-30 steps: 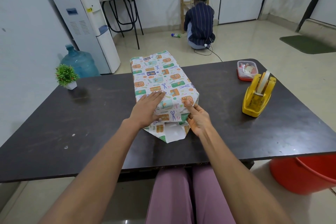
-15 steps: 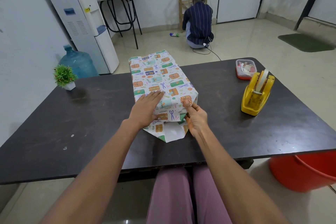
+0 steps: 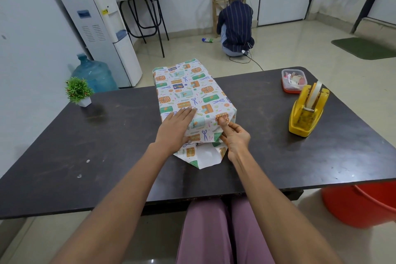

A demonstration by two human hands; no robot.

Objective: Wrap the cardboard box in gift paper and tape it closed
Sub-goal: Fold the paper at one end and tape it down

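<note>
Nothing moved: both hands (image 3: pixel 177 128) still hold gift paper (image 3: pixel 192 100)

A single wide-angle view, worn on the person's head, looks forward and down across a dark brown rectangular table (image 3: pixel 85 156) from its near long edge. Both bare forearms reach away from the lens, so the left hand (image 3: pixel 174 128) and right hand (image 3: pixel 234 138) sit close, near the frame's middle. The person's purple-clad lap fills the bottom edge. Beyond the table's far edge the view takes in pale floor tiles and a white wall; straight lines bow toward the frame's borders
</note>
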